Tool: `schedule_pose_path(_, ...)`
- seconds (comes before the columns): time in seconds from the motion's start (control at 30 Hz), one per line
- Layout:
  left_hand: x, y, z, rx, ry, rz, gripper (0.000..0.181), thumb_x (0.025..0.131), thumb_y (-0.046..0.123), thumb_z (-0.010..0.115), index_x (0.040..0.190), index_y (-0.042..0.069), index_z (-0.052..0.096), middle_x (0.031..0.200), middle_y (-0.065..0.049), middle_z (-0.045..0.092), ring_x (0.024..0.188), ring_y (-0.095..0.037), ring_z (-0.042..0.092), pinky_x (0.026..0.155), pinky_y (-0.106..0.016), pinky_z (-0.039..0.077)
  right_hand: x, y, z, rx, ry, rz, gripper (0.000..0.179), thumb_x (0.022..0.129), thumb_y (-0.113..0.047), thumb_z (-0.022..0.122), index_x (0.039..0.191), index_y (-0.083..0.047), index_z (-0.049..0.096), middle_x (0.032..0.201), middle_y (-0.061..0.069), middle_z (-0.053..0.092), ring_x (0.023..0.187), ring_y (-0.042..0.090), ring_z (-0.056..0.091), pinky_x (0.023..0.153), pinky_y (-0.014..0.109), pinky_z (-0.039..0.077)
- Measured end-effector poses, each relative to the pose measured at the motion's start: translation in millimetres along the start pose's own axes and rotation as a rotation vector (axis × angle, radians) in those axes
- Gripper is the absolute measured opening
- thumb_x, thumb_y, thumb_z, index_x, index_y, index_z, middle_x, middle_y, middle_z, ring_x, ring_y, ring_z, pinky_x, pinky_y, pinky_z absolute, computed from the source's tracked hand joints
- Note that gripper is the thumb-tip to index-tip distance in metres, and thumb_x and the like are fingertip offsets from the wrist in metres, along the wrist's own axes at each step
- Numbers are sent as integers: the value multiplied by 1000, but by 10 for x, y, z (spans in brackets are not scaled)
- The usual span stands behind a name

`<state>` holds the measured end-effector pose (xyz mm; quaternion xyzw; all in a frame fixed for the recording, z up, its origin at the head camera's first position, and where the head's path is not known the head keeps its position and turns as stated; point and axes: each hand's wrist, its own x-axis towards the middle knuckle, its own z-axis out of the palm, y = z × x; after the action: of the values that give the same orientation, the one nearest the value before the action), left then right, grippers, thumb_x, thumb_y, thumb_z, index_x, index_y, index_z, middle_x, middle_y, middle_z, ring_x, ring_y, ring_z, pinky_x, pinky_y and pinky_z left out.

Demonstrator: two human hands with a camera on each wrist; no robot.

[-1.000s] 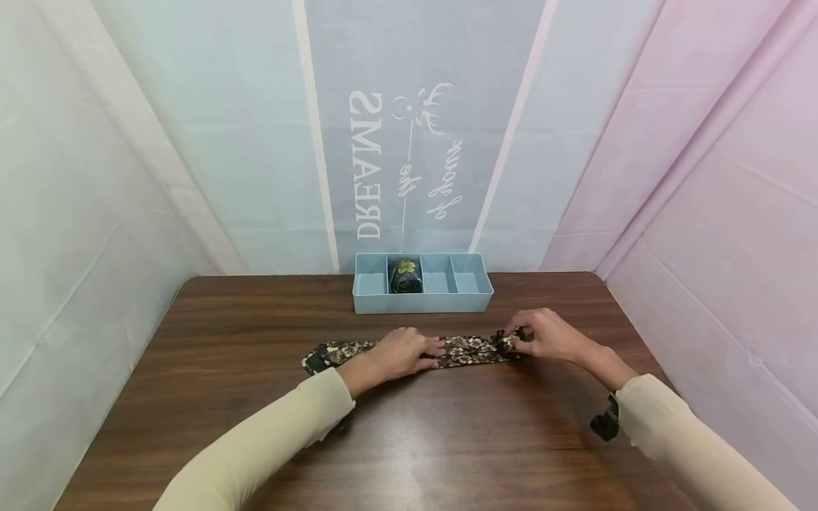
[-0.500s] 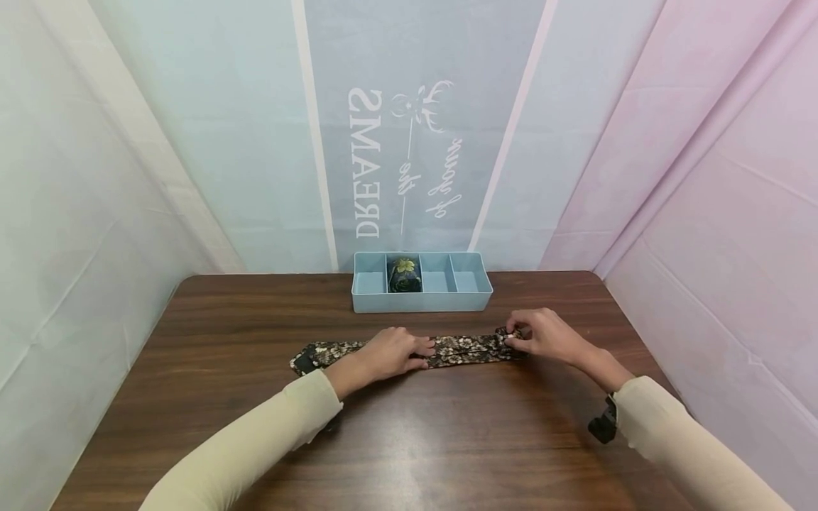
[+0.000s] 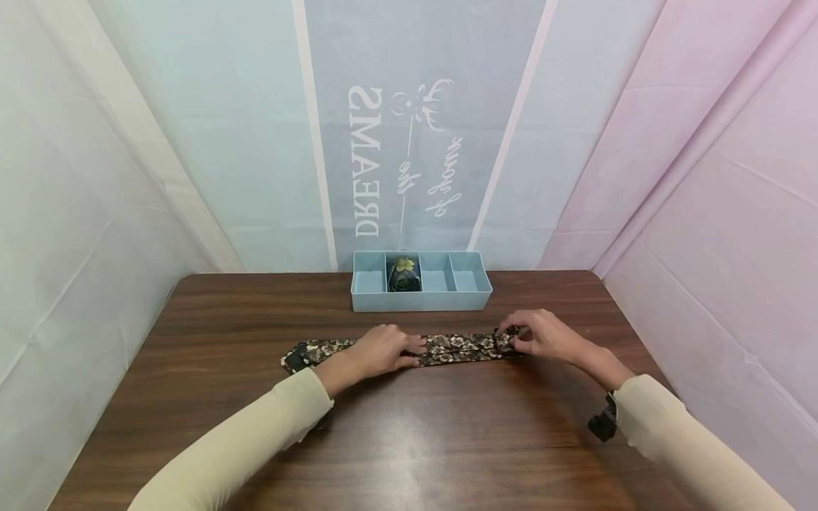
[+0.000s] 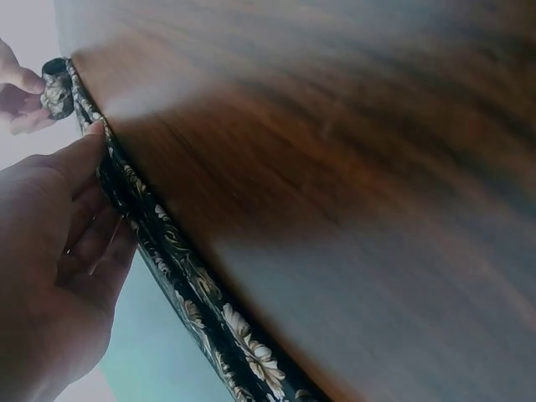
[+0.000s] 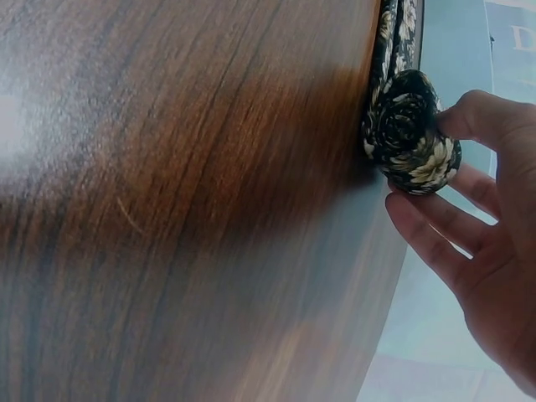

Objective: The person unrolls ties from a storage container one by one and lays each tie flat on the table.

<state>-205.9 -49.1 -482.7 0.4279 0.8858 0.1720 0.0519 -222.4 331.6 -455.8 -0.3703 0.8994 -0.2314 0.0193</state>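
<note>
One tie (image 3: 460,348) leftward (two hands (image 3: 380,350) (image 3: 542,334))

Two hands, one left hand (image 3: 380,349) and one right hand (image 3: 543,335), and two pale sleeves, one left sleeve (image 3: 236,440) and one right sleeve (image 3: 690,429). One floral necktie (image 3: 460,348), with one coil (image 5: 410,130) at one end. One light-blue organizer box (image 3: 418,302) with three dividers (image 3: 453,272), making four compartments in a row; one of the four, the second from the left, holds one dark flower-printed bundle (image 3: 404,275). One wooden surface (image 3: 409,454). On one backdrop (image 3: 255,142): two narrow white stripes flanking one deer-head emblem (image 3: 405,104) and four printed words, one in capitals.
</note>
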Motion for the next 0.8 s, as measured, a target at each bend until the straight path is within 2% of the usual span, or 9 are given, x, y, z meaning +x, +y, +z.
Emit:
schedule_pose_path(0.23, -40, -31, -1, -23, 11, 3, 32, 101, 30, 75, 130, 16, 77, 141, -3, 67, 126, -26, 68, 102, -42, 58, -17, 36, -21, 9, -30, -18, 34, 86, 9, 69, 113, -10, 80, 114, 5, 75, 97, 21, 74, 72, 28, 65)
schedule_pose_path(0.43, -85, -75, -14, -29, 25, -3, 32, 100, 30, 76, 129, 16, 78, 139, -3, 69, 128, -21, 67, 103, -42, 58, -51, 84, -28, 16, -2, -12, 34, 85, 13, 70, 111, -8, 79, 115, 11, 76, 97, 27, 75, 72, 35, 66)
schedule_pose_path(0.8, -114, -101, -25, -25, 21, -18, 32, 100, 29, 76, 129, 17, 78, 139, -2, 68, 128, -21, 67, 103, -42, 58, -138, 191, -41, 14, 45, 9, 34, 83, 15, 72, 108, -9, 78, 114, 11, 77, 98, 31, 76, 72, 35, 66)
